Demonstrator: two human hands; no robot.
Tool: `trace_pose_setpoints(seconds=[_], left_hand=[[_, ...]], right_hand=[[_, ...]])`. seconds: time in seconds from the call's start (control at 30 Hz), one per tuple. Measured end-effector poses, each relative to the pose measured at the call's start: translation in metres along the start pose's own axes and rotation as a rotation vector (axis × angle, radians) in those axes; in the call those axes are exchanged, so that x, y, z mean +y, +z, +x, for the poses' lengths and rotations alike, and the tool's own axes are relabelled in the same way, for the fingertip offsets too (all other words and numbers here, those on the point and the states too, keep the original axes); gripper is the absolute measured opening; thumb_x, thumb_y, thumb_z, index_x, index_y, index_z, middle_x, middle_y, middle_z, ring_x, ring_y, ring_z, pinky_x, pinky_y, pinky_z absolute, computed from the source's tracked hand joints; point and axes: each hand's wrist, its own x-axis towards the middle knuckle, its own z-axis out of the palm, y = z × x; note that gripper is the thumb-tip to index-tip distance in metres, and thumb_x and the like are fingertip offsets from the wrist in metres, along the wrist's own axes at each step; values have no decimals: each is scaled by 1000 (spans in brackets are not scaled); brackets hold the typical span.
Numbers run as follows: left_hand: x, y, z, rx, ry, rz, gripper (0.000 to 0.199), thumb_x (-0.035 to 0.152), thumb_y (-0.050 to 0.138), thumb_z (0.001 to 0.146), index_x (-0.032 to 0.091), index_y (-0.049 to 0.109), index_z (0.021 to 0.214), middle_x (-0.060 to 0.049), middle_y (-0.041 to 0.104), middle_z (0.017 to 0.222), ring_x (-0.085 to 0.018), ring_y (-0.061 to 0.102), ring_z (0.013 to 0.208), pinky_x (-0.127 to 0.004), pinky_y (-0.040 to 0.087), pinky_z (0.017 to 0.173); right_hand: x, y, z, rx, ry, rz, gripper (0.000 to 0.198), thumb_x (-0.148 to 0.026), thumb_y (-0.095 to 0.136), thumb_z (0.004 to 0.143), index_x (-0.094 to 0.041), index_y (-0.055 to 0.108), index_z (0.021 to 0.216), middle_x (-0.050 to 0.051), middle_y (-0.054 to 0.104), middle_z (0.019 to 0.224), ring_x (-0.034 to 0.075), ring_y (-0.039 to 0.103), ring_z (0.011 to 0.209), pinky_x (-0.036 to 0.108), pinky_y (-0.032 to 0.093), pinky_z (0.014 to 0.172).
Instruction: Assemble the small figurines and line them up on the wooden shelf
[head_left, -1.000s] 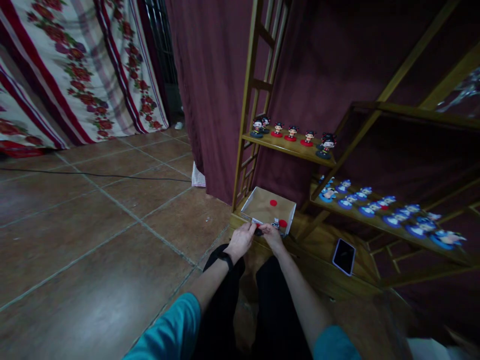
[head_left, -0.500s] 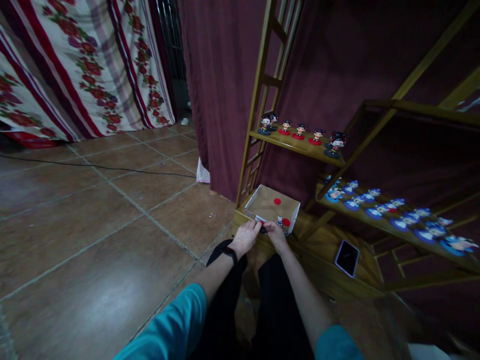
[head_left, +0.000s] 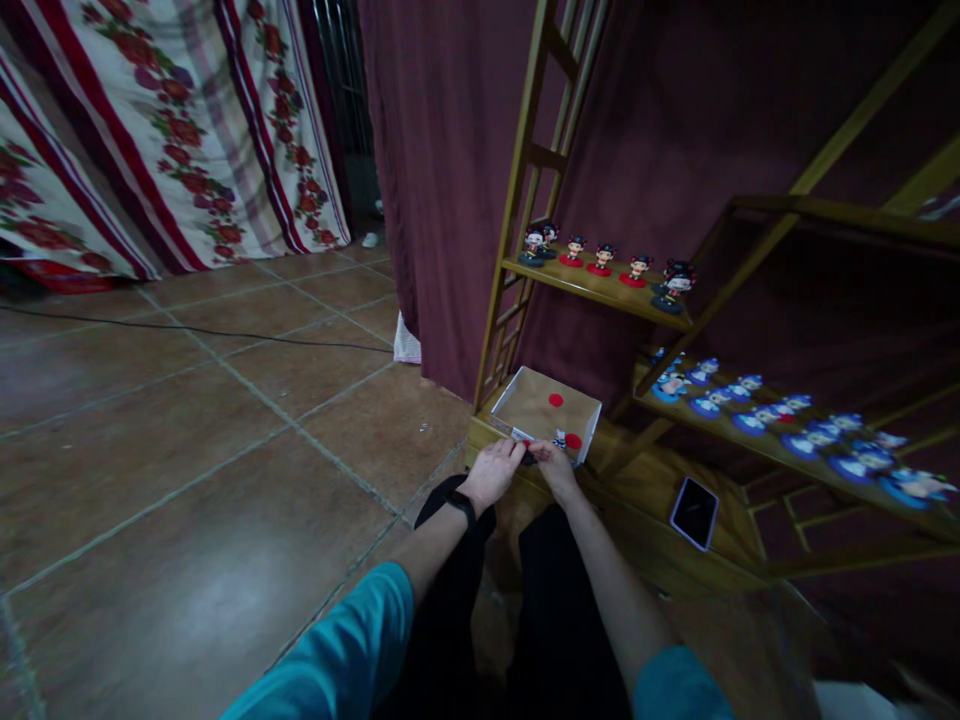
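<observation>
My left hand [head_left: 495, 472] and my right hand [head_left: 553, 466] meet at the near edge of a shallow cardboard box [head_left: 525, 396]. Both sets of fingers are closed around a small dark and red piece [head_left: 528, 456], mostly covered by them, so its exact kind cannot be made out. Inside the box lie a red disc [head_left: 555, 400] and a second red disc [head_left: 573, 441]. Beside the second one is a small black-and-white figure [head_left: 559, 438], just beyond my right hand. A dark band circles my left wrist.
The box stands on the low ledge of a wooden shelf unit [head_left: 600, 290]. Red- and dark-based figurines [head_left: 604, 259] line its upper shelf, and several blue-based ones [head_left: 757, 415] the lower. A phone [head_left: 694, 514] lies on the ledge at right. A cable [head_left: 225, 336] crosses the tiled floor.
The view has shifted very slightly. Both hands stay together at the box edge on the small piece, with only slight finger movement.
</observation>
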Motion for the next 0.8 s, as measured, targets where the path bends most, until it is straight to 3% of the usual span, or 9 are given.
trace_pose_setpoints(seconds=[0.43, 0.63, 0.8], left_hand=[[0, -2, 1, -19, -48, -65, 23, 11, 41, 79, 19, 46, 100, -8, 53, 95, -19, 52, 88, -32, 41, 79], [-12, 8, 5, 30, -184, -387, 22, 15, 45, 78, 21, 49, 99, -5, 58, 94, -17, 56, 84, -27, 43, 73], [-23, 21, 12, 90, -288, -673, 19, 17, 54, 72, 20, 54, 91, -1, 62, 82, -15, 58, 76, -27, 44, 70]], right_hand=[[0, -1, 1, 14, 42, 0, 15, -18, 66, 49, -21, 59, 62, -3, 66, 70, 17, 60, 73, 34, 44, 79], [-4, 4, 2, 8, 97, -6, 24, -21, 74, 42, -19, 57, 59, -2, 64, 65, 18, 59, 68, 35, 46, 73], [2, 7, 3, 20, 145, 6, 23, -21, 72, 48, -18, 59, 66, -1, 64, 64, 16, 59, 61, 33, 47, 64]])
